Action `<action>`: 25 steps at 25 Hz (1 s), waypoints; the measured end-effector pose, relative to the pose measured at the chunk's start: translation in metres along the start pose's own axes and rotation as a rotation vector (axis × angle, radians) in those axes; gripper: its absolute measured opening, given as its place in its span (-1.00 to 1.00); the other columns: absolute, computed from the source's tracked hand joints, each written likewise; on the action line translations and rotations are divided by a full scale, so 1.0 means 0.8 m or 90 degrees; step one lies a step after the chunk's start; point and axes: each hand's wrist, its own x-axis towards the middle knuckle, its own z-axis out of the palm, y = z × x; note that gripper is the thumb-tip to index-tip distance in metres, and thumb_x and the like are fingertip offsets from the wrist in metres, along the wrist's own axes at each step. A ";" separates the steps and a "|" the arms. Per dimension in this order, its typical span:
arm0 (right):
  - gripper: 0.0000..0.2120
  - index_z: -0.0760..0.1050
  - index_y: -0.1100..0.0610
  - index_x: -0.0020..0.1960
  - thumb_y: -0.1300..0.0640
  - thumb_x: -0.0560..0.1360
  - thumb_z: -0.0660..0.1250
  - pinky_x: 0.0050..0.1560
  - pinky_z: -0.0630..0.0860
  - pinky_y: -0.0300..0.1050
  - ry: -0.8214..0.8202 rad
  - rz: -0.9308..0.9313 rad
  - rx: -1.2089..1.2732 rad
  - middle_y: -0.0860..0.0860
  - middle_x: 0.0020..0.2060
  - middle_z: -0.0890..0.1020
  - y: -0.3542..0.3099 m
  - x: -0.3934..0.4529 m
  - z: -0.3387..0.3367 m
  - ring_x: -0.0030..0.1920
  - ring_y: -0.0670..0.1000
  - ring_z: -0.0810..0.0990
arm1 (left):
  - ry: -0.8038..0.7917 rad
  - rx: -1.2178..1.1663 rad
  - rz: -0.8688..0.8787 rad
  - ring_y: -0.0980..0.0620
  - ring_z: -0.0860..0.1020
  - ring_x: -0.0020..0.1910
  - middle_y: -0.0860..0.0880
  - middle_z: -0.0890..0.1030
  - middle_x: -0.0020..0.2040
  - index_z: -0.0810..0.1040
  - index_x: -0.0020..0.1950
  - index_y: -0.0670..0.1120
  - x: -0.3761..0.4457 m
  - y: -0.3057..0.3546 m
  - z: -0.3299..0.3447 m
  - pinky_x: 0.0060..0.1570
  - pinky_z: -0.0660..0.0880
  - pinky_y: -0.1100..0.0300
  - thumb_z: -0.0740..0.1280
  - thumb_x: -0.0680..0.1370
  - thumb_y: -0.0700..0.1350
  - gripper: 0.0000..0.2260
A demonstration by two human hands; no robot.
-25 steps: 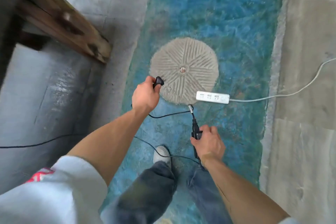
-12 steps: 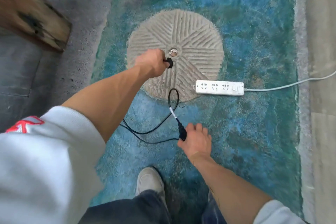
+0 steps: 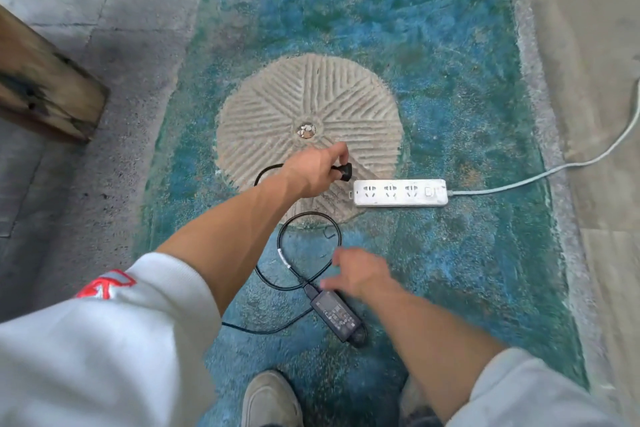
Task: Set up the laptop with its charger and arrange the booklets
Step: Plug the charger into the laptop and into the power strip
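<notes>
The step in hand is powering the charger: the left hand (image 3: 313,172) pinches the black mains plug (image 3: 343,171) between thumb and curled fingers, just beside the near end of the white power strip (image 3: 400,192), which lies at about three o'clock from the round grooved stone (image 3: 308,135) set in the blue floor (image 3: 450,45); the right hand (image 3: 360,272) hovers blurred with loosely spread fingers, holding nothing, just above the black power brick (image 3: 336,315) lying on the floor at six o'clock from the stone; its cable (image 3: 311,218) loops between; next, I judge, the plug must turn prongs-down over a socket and press in; the brick's label is too small to read.
</notes>
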 end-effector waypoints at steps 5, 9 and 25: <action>-0.61 0.45 0.05 0.21 -0.12 0.49 0.38 -0.16 0.51 -0.11 0.247 0.049 -0.087 -0.01 -0.06 0.56 0.090 0.027 -0.104 -0.04 0.03 0.57 | 0.009 -0.027 -0.009 -0.08 0.60 -0.06 -0.05 0.67 0.07 0.42 0.14 0.04 0.005 0.002 0.016 -0.06 0.56 0.03 0.36 0.57 -0.06 -0.81; -0.32 0.24 0.00 0.46 -0.10 0.44 0.44 0.28 0.37 0.13 0.272 0.045 -0.147 0.06 0.32 0.42 0.146 0.056 -0.114 0.32 0.12 0.38 | 0.016 0.000 -0.042 -0.05 0.59 -0.07 -0.01 0.66 0.03 0.46 0.13 0.07 0.012 0.013 0.030 -0.10 0.53 0.05 0.35 0.57 -0.01 -0.84; -0.41 0.26 -0.21 0.46 -0.12 0.48 0.39 0.29 0.34 0.19 0.355 0.009 -0.033 -0.01 0.35 0.40 0.173 0.077 -0.090 0.34 0.09 0.29 | 0.027 0.223 0.009 -0.03 0.47 -0.31 0.02 0.39 -0.34 0.49 0.15 -0.12 0.025 0.078 0.058 -0.29 0.40 0.12 0.26 0.63 -0.10 -0.86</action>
